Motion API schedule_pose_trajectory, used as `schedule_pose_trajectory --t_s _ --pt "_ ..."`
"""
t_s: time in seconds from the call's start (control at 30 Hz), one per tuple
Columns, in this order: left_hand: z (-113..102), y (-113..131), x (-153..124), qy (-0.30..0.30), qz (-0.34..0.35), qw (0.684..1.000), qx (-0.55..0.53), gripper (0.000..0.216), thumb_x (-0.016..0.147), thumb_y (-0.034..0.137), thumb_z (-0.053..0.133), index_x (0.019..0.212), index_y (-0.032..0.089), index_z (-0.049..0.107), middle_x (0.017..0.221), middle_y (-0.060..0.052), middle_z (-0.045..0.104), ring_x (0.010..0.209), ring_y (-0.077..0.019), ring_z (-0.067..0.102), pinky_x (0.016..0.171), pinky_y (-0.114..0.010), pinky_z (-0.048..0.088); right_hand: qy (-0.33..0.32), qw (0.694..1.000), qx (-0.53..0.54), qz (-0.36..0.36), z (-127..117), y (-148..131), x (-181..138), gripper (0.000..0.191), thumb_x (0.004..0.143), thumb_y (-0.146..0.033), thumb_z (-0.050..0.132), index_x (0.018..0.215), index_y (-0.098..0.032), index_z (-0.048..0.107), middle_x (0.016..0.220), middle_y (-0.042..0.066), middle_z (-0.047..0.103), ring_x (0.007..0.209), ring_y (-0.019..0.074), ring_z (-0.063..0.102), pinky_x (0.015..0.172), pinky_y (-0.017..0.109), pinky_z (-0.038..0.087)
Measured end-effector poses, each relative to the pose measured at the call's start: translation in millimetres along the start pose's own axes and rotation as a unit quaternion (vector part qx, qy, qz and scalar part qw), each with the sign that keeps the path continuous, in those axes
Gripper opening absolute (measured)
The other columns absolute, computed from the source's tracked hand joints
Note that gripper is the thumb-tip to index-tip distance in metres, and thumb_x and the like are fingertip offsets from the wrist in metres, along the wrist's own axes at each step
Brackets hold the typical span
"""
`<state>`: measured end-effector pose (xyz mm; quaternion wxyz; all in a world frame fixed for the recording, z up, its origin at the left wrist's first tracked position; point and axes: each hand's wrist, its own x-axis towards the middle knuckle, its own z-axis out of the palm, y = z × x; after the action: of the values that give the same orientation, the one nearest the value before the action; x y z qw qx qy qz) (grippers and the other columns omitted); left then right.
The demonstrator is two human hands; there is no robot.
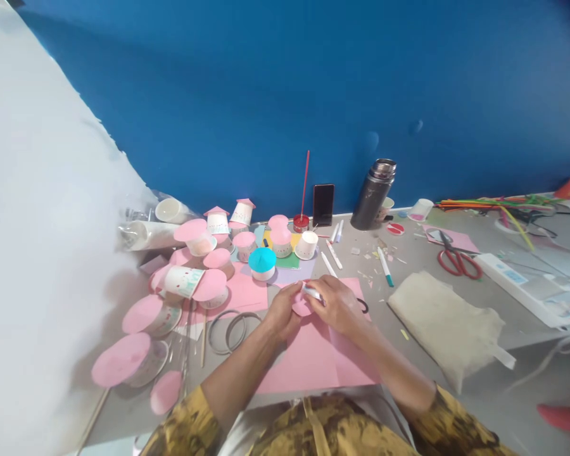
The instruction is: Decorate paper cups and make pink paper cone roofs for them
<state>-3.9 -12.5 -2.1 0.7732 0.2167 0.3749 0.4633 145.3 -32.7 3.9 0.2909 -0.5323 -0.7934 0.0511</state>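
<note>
A small pink paper disc (300, 308), flat and round, is held near the middle of the grey table (418, 278), just above a large pink paper sheet (313, 364). The left hand (281, 311) pinches the disc's left edge with curled fingers. The right hand (336, 305) is closed around a short white pen (310, 292), which lies almost level with its tip pointing left over the disc. To the left stand paper cups (190, 282) with pink round tops. Red scissors (457, 261) and a limp beige cloth bag (449, 323) lie to the right.
</note>
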Motion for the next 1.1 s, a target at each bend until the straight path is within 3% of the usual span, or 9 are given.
schedule_pose_trajectory --t_s 0.2,0.4,0.53,0.67,0.8,0.93,1.03,1.1 --pt "4 -7 -3 0.004 0.062 0.998 0.032 0.028 0.086 0.038 0.073 0.1 0.015 0.078 0.104 -0.011 0.079 0.107 -0.0276 0.071 0.103 -0.04 0.05 0.003 0.999 -0.038 0.028 0 -2 -4 0.021 0.102 -0.028 0.058 0.115 -0.023 0.072 0.098 0.009 0.077 0.088 0.024 0.072 0.073 0.031 0.049" --pt "1 -14 -7 0.012 0.172 0.97 0.173 0.039 0.087 0.056 0.071 0.105 0.023 0.08 0.137 -0.012 0.07 0.138 -0.0349 0.053 0.118 -0.047 0.035 0.028 0.993 -0.063 0.096 3 -2 -4 0.02 0.103 -0.033 0.056 0.105 -0.021 0.072 0.094 0.009 0.08 0.085 0.0251 0.074 0.071 0.032 0.046" --pt "-2 -12 -10 0.028 0.202 0.959 0.198 0.05 0.092 0.06 0.064 0.128 0.026 0.073 0.147 -0.011 0.064 0.145 -0.0319 0.046 0.122 -0.043 0.028 0.079 0.985 -0.024 0.15 4 3 -7 0.021 0.099 -0.04 0.061 0.1 -0.023 0.073 0.093 0.007 0.081 0.082 0.0252 0.074 0.07 0.031 0.045" --pt "0 -12 -14 0.026 0.189 0.969 0.155 0.059 0.092 0.059 0.066 0.141 0.028 0.063 0.147 -0.012 0.063 0.146 -0.0312 0.045 0.116 -0.04 0.037 0.095 0.984 0.025 0.146 3 2 -9 0.025 0.098 -0.043 0.06 0.103 -0.024 0.075 0.097 0.006 0.082 0.081 0.0242 0.075 0.073 0.031 0.048" --pt "4 -15 -11 -0.028 0.134 0.989 0.054 0.058 0.091 0.057 0.069 0.14 0.029 0.061 0.144 -0.011 0.064 0.14 -0.0307 0.052 0.112 -0.04 0.043 0.068 0.989 0.017 0.132 0 -3 -6 0.022 0.099 -0.035 0.059 0.109 -0.023 0.074 0.104 0.007 0.081 0.094 0.0268 0.075 0.077 0.032 0.05" --pt "3 -13 -2 -0.027 0.071 0.994 -0.073 0.046 0.092 0.059 0.065 0.116 0.02 0.069 0.121 -0.012 0.075 0.115 -0.0276 0.069 0.101 -0.04 0.052 0.056 0.993 0.007 0.106 -4 -3 -6 0.02 0.101 -0.03 0.059 0.115 -0.026 0.073 0.102 0.006 0.079 0.095 0.0258 0.073 0.078 0.032 0.049" --pt "0 -7 2 0.001 0.012 0.996 -0.092 0.031 0.092 0.045 0.069 0.106 0.017 0.072 0.099 -0.009 0.077 0.092 -0.0223 0.072 0.09 -0.036 0.056 0.045 0.996 0.015 0.071 -6 0 -9 0.021 0.102 -0.031 0.059 0.117 -0.026 0.073 0.101 0.006 0.077 0.094 0.0248 0.072 0.08 0.032 0.05" --pt "0 -4 2 -0.002 -0.001 0.997 -0.076 0.022 0.088 0.029 0.072 0.105 0.014 0.074 0.095 -0.008 0.077 0.087 -0.0192 0.071 0.087 -0.031 0.055 0.043 0.998 0.022 0.051 -5 2 -10 0.022 0.103 -0.031 0.059 0.118 -0.026 0.073 0.1 0.006 0.077 0.093 0.0244 0.071 0.08 0.032 0.05"
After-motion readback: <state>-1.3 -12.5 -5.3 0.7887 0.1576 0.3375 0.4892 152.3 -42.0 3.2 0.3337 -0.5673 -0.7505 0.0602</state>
